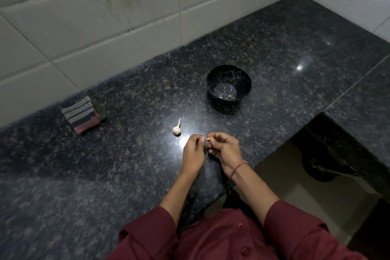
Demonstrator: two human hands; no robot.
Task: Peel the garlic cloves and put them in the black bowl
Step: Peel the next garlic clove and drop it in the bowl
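Note:
A small garlic clove is pinched between the fingertips of my left hand and my right hand, which meet just above the dark granite counter. Most of the clove is hidden by my fingers. A white garlic bulb with a short stalk lies on the counter to the left of my hands. The black bowl, patterned with thin gold lines, stands farther back and slightly right; it looks empty.
A folded striped cloth lies at the back left by the white tiled wall. The counter edge drops off to the floor on the right, by my right forearm.

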